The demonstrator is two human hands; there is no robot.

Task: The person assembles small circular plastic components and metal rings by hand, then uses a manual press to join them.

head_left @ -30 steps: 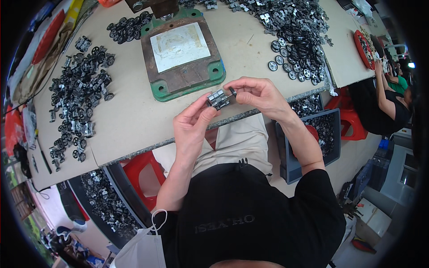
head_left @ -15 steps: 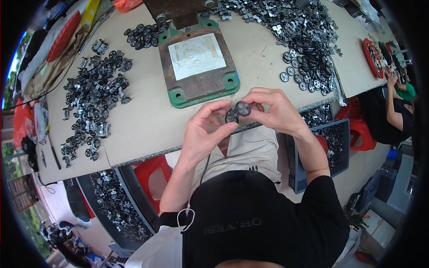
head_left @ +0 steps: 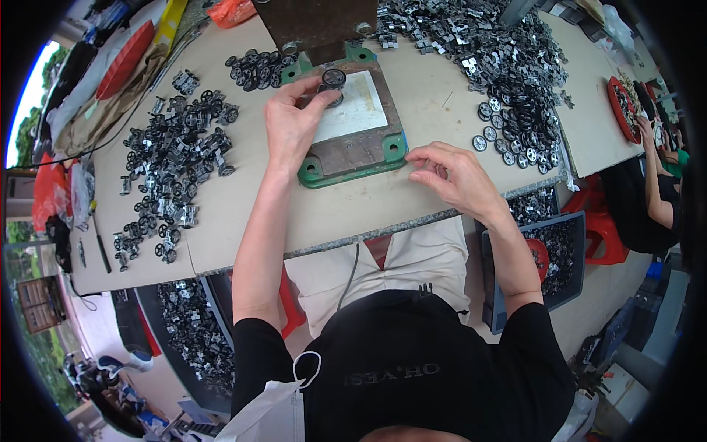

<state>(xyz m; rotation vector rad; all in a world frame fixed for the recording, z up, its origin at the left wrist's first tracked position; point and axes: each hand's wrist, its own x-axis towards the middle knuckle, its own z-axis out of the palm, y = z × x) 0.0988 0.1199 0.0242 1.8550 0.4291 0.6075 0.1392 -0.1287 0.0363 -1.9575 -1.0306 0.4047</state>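
Note:
My left hand [head_left: 289, 127] reaches over the press base, thumb and fingers pinching a small wheeled part [head_left: 333, 78] with dark, spoked wheels. That part is over the far left portion of the white pad [head_left: 362, 116]; whether it touches the pad I cannot tell. Brown metal with green corners makes up the press base [head_left: 353, 152], and the dark press head [head_left: 317, 29] stands behind it. By the base's near right corner is my right hand [head_left: 460, 179], its fingers loosely bent and apart with nothing visible in them.
Finished-looking wheeled parts [head_left: 173, 147] lie heaped at left. Loose wheels [head_left: 523, 132] and a pile of small metal pieces [head_left: 479, 48] cover the right side; more wheels [head_left: 254, 70] lie beside the press. Bins [head_left: 577, 258] stand below the table edge. A co-worker's arm [head_left: 652, 166] shows at far right.
My left hand has carried the wheeled part from near the table's front edge up over the pad. My right hand has let go of it and sits beside the base's corner.

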